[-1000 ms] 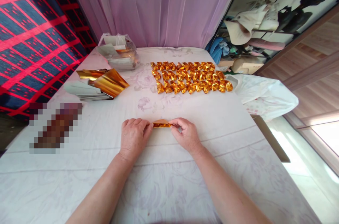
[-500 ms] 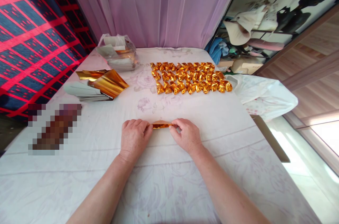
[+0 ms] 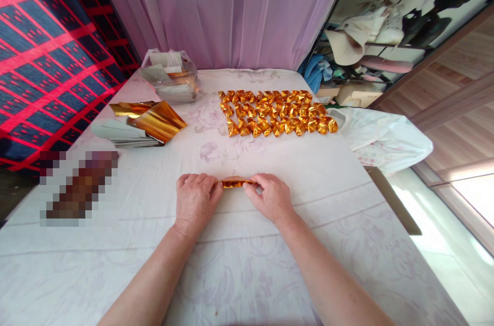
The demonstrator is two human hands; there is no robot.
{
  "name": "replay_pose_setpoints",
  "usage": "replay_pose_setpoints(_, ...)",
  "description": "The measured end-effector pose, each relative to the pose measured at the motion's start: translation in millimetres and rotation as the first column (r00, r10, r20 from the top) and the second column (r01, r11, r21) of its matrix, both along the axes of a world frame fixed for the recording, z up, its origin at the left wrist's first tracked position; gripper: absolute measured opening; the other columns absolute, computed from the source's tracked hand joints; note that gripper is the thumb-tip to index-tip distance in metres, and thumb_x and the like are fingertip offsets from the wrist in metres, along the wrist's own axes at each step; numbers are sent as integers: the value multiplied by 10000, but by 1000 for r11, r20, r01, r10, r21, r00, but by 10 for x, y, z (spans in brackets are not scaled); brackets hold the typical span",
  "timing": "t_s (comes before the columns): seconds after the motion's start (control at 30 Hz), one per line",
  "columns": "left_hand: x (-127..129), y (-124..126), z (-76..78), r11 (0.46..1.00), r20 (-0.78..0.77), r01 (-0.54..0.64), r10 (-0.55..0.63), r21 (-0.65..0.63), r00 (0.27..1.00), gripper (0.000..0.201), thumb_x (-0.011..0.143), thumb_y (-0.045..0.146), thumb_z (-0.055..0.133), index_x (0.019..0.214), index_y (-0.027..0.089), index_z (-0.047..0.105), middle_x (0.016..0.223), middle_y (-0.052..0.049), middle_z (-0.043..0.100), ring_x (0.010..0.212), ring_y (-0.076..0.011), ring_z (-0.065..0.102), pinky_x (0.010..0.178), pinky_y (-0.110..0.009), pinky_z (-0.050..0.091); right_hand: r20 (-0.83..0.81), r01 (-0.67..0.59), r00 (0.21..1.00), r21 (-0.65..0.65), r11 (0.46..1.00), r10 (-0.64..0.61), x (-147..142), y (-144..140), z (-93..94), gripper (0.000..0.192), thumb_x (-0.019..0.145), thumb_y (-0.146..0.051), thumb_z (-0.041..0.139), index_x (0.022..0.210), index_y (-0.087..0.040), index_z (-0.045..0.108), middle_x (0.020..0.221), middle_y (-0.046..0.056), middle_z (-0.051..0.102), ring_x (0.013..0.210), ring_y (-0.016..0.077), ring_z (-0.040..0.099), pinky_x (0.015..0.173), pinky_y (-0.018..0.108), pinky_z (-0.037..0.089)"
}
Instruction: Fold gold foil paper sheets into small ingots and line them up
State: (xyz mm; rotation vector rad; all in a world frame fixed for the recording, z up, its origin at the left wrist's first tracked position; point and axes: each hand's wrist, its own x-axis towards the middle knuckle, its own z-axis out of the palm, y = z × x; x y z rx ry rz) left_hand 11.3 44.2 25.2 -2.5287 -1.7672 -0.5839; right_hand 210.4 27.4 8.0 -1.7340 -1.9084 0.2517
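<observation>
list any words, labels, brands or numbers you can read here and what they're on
None can be read.
The gold foil strip pinched between the left hand and right hand is plain.
The folded gold pieces and gold sheets carry no print.
The packs in the clear bag are too blurred to tell.

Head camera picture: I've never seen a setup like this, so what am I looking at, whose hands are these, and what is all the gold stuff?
No machine here: a camera on a person's head looks down at their own hands. The left hand and right hand pinch the two ends of a folded gold foil strip on a cloth-covered table. Farther back lie rows of folded gold foil pieces. To the left sit a stack of gold foil sheets and a clear plastic bag of more; a white bag lies right.
</observation>
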Motion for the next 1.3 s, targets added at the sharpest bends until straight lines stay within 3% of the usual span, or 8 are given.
replay_pose_setpoints(0.8, 39, -19, 13, 996, 13, 37, -36, -84, 999, 278, 931, 324, 489, 731, 216, 649, 749, -48, 695, 769, -241, 628, 772, -401, 385, 25, -79, 997, 8, 997, 79, 39, 14, -15, 230, 882, -245, 530, 673, -233, 624, 687, 11, 665, 692, 170, 586, 641, 274, 365)
replay_pose_setpoints(1.3, 57, -10, 17, 992, -12, 10, -11, -128, 1000, 289, 935, 262, 448, 702, 208, 610, 738, -69, 664, 781, -262, 614, 759, -414, 382, 29, -175, 984, 11, 985, 174, 3, 1, 12, 284, 870, -208, 489, 587, -222, 501, 615, 1, 580, 652, 154, 535, 639, 281, 334)
